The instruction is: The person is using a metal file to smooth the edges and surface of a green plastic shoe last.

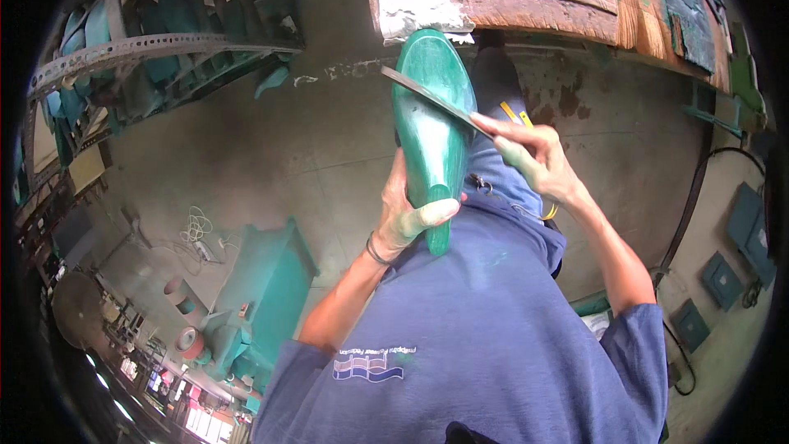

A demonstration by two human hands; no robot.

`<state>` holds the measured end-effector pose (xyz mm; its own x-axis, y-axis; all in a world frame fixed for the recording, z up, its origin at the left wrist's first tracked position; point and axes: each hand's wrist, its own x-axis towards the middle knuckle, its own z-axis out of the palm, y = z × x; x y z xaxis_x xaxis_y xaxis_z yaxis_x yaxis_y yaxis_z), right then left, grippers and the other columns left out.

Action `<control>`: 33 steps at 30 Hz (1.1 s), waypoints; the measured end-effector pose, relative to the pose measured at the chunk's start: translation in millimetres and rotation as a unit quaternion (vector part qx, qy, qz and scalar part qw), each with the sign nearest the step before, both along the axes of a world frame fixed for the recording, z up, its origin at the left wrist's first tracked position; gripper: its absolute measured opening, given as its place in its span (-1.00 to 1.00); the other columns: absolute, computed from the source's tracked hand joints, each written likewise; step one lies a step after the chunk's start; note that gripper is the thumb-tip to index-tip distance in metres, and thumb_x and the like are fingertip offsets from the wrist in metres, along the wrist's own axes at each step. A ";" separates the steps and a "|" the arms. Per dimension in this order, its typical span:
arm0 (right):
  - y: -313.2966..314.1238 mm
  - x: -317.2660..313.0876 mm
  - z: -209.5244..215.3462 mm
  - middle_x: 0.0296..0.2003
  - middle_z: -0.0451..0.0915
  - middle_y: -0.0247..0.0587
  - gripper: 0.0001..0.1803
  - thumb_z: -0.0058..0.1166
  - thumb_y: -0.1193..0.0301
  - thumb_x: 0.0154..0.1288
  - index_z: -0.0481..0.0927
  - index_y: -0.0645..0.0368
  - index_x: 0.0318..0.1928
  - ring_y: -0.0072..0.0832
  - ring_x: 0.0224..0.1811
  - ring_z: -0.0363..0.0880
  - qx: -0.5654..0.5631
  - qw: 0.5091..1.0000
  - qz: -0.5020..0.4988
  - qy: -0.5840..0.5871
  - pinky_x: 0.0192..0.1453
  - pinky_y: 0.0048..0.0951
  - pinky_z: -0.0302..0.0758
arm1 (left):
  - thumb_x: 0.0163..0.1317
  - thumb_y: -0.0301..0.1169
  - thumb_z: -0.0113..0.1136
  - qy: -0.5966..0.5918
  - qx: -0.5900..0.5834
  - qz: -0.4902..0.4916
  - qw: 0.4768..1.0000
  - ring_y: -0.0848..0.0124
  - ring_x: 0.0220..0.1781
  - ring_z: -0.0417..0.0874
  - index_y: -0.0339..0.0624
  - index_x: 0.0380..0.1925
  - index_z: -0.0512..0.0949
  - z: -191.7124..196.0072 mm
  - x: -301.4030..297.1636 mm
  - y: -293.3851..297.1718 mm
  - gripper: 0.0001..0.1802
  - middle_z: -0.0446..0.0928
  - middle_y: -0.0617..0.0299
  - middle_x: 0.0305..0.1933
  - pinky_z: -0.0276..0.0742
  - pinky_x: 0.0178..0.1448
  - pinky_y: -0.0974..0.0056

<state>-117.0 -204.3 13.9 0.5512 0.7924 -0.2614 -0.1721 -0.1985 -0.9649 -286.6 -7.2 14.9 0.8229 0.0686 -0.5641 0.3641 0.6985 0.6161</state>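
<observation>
A glossy green shoe last [434,144] points away from me, its wide end resting against a white pad on the edge of the workbench. My left hand [403,212] is wrapped round its narrow near end, with the thumb lying across the top. Slanting over the last's upper face is a long, flat, dark file [427,94]. My right hand [534,156] grips the file's near right end, and the tool's middle touches the last. Green dust coats the fingers and thumbs of both hands.
The worn wooden workbench [526,12] runs along the far side, with the white pad [423,10] on its corner. A metal rack [156,45] loaded with green pieces stands at the far left. Left of my body is a green box-like cabinet [271,288]. Panels [723,279] sit at the right.
</observation>
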 end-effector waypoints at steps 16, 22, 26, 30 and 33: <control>29.2 12.9 7.7 0.34 0.71 0.05 -0.51 0.11 0.63 0.57 0.70 0.08 0.42 -0.21 0.39 0.72 -0.063 0.975 0.000 -0.214 0.46 -0.27 0.64 | 0.08 -0.30 0.65 -0.010 0.029 -0.009 1.000 0.29 0.01 0.80 -0.26 0.48 0.28 -11.7 -2.0 0.5 0.01 0.55 0.06 0.18 0.83 0.08 0.14; 43.2 17.2 5.7 0.18 0.79 0.10 -0.51 0.17 0.62 0.53 0.74 0.02 0.38 -0.20 0.22 0.85 -0.051 0.968 0.006 -0.245 0.32 -0.28 0.71 | 0.09 -0.32 0.64 -0.001 0.021 -0.021 1.000 0.30 0.00 0.80 -0.26 0.49 0.27 -8.0 -1.7 3.2 0.01 0.55 0.07 0.18 0.83 0.08 0.16; 5.5 6.3 9.7 0.31 0.74 0.04 -0.51 0.14 0.64 0.54 0.71 0.11 0.40 -0.24 0.34 0.76 -0.037 0.990 0.043 -0.131 0.46 -0.25 0.64 | 0.10 -0.31 0.63 -0.017 0.009 0.002 1.000 0.30 -0.05 0.82 -0.26 0.49 0.26 -6.5 -2.9 4.6 0.01 0.58 0.07 0.13 0.83 0.06 0.16; 49.2 64.8 -13.1 0.24 0.77 -0.07 -0.45 0.20 0.63 0.47 0.73 -0.05 0.39 -0.22 0.29 0.80 -0.023 0.951 0.027 -0.309 0.36 -0.28 0.72 | 0.10 -0.34 0.61 -0.012 0.034 -0.026 0.999 0.27 -0.06 0.82 -0.27 0.50 0.25 -10.4 -1.6 5.0 0.01 0.59 0.04 0.13 0.83 0.05 0.15; 39.8 55.9 -13.0 0.27 0.77 -0.01 -0.41 0.14 0.75 0.44 0.71 0.08 0.41 -0.28 0.33 0.78 -0.085 0.944 0.054 -0.314 0.44 -0.30 0.65 | 0.10 -0.37 0.60 -0.002 0.048 -0.041 0.998 0.27 -0.07 0.83 -0.27 0.50 0.25 -4.6 -1.4 5.5 0.00 0.60 0.03 0.12 0.84 0.03 0.14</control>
